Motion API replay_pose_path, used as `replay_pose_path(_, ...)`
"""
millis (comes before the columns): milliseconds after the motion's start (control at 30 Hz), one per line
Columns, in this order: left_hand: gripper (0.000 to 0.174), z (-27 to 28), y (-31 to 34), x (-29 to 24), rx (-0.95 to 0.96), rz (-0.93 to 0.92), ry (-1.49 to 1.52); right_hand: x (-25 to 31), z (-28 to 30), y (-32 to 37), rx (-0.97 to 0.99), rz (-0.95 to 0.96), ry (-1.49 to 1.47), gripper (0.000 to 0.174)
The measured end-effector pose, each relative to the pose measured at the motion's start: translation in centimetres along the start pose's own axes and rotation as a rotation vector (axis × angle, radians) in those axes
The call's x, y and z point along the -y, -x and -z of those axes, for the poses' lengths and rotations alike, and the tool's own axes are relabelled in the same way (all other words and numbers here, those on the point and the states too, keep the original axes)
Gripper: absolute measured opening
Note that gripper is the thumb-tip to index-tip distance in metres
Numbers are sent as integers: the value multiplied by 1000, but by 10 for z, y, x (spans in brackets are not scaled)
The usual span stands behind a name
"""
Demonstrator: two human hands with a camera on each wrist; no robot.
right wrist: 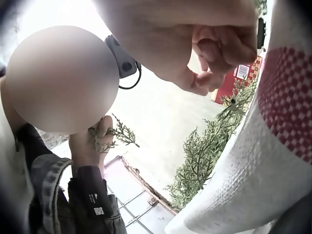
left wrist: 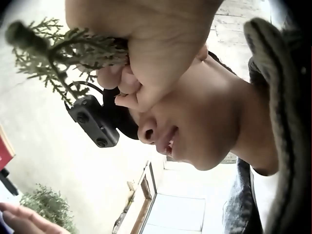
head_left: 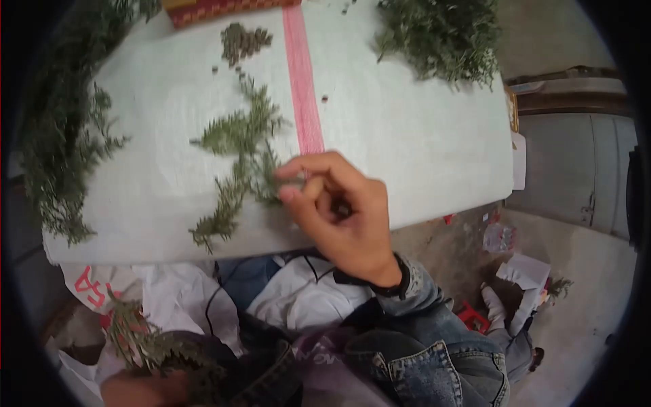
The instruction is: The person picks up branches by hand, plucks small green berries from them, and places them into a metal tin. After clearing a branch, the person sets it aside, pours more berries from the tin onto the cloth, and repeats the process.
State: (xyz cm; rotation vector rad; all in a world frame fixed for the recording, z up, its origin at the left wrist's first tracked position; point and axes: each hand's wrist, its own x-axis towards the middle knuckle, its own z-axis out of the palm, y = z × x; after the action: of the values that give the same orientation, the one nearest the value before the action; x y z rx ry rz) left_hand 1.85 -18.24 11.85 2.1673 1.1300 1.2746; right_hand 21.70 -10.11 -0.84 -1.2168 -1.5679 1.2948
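Note:
My left hand grips a green cypress sprig low at the left, off the table's near edge; in the left wrist view the sprig sticks out beyond curled fingers. My right hand hangs over the near part of the table with fingers curled and thumb close to the index fingertip. Within that curl shows a small dark piece, partly hidden. Just left of the thumb lie loose cypress sprigs. Beyond them is a small heap of brown bits like little cones.
White woven sheeting with a pink stripe covers the table. Cypress branches pile up at the left and far right. A red patterned box stands at the back. Another person is at the lower right.

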Motion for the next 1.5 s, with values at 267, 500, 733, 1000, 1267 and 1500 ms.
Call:
replay_pose_path(267, 74, 9, -13, 10, 411, 144, 191, -2, -6, 11, 13, -28, 22, 16)
replay_pose_path(500, 79, 3, 0, 0, 138, 34, 33, 0, -8, 1, 20, 29, 44, 13)
replay_pose_path(733, 77, 20, -18, 1, 450, 217, 224, 0, -14, 9, 50, -73, 54, 10)
replay_pose_path(1000, 65, 19, -35, 26, 540, -13, 399, 3, -9, 7, 54, -22, 18, 21)
replay_pose_path(1267, 51, 43, 32, 29, 98, -199, 28, -1, 5, 1, -11, 15, 163, 32)
replay_pose_path(1500, 35, -17, 30, 53, -168, 877, 301, 8, -6, -4, 138, -53, 481, 40)
